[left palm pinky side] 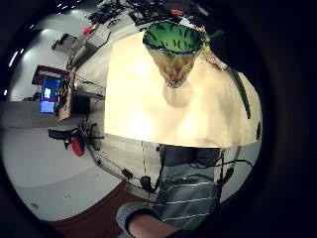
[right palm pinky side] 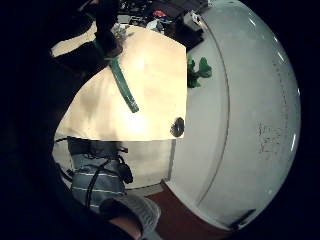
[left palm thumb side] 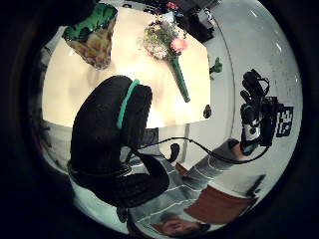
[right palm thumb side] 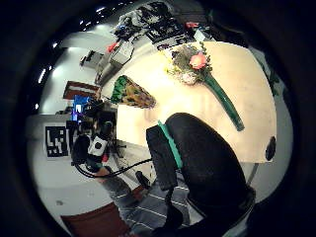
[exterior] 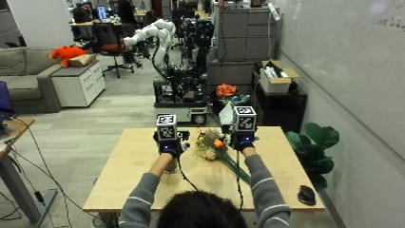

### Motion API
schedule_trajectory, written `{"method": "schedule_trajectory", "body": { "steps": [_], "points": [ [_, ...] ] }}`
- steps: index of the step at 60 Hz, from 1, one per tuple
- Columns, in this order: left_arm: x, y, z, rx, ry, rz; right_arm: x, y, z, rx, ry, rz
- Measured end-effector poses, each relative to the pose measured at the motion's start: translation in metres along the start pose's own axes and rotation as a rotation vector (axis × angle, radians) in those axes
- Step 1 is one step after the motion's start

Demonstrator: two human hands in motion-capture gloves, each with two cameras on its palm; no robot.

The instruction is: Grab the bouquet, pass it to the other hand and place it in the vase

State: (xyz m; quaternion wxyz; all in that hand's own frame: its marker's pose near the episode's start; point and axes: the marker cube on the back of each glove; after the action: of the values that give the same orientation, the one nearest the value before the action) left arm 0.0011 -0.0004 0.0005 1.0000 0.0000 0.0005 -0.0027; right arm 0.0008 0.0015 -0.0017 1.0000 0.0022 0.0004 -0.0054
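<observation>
The bouquet (exterior: 212,146) lies on the light wooden table (exterior: 126,180), pink and white flowers toward the far side, green wrapped stem (exterior: 235,170) pointing to the near right. My left hand (exterior: 168,141) hovers above the table left of the flowers and holds nothing. My right hand (exterior: 242,139) hovers just right of them, also with nothing in it. The vase (left palm pinky side: 174,49), amber with a green flared rim, stands on the table below my left palm. My left forearm mostly hides it in the outside view. The bouquet (right palm thumb side: 195,64) and vase (right palm thumb side: 131,94) sit apart.
A black mouse (exterior: 306,194) sits at the table's near right corner. A green potted plant (exterior: 314,142) stands on the floor right of the table. A robot cart and cabinets (exterior: 183,95) stand beyond the far edge.
</observation>
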Motion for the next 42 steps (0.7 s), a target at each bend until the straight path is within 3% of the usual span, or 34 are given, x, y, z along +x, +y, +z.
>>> {"method": "schedule_trajectory", "body": {
  "steps": [19, 33, 42],
  "points": [
    [0.006, 0.003, 0.007, -0.029, 0.002, 0.018, 0.019, -0.001, -0.006, 0.017, -0.003, 0.068],
    [0.009, 0.012, 0.005, -0.038, 0.024, 0.045, 0.05, -0.016, 0.001, 0.043, -0.038, 0.277],
    [0.008, 0.001, 0.015, -0.034, 0.025, 0.06, 0.066, -0.021, 0.015, 0.052, -0.058, 0.348]
  ]
}}
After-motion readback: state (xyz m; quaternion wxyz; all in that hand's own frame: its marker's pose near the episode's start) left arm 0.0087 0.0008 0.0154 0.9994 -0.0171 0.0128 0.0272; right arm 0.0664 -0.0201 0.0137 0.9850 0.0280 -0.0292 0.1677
